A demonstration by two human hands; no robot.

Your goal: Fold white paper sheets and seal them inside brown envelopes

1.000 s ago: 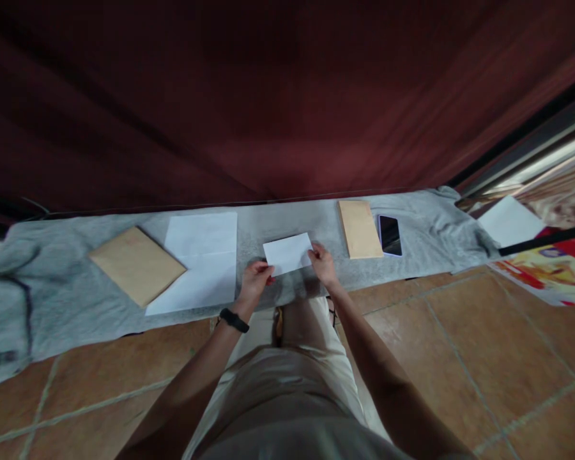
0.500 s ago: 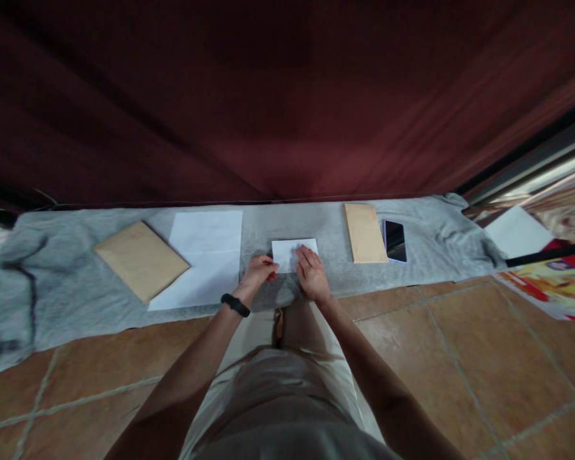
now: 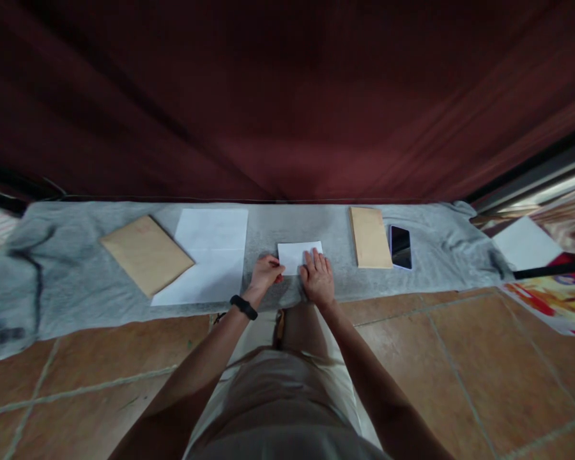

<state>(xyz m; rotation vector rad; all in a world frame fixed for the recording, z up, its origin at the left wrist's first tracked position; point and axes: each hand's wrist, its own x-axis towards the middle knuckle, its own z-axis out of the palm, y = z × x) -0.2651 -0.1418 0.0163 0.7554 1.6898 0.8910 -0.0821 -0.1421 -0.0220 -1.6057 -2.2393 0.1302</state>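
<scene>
A small folded white paper (image 3: 297,253) lies on the grey cloth (image 3: 67,275) spread over the floor. My right hand (image 3: 319,280) rests flat on the paper's near right part with its fingers stretched out. My left hand (image 3: 264,273), with a black band on the wrist, pinches the paper's left edge with curled fingers. A larger white sheet (image 3: 209,254) lies to the left, and a brown envelope (image 3: 146,253) overlaps its left side.
A second brown envelope (image 3: 369,236) and a dark phone (image 3: 400,246) lie on the cloth to the right. Another white sheet (image 3: 526,242) and a colourful printed mat (image 3: 560,300) sit at far right. A dark red curtain (image 3: 287,96) hangs behind. Brown tiles cover the floor.
The folded paper came down from a tilted hold to lie flat on the cloth. My right hand went from gripping its edge to pressing on it with flat fingers.
</scene>
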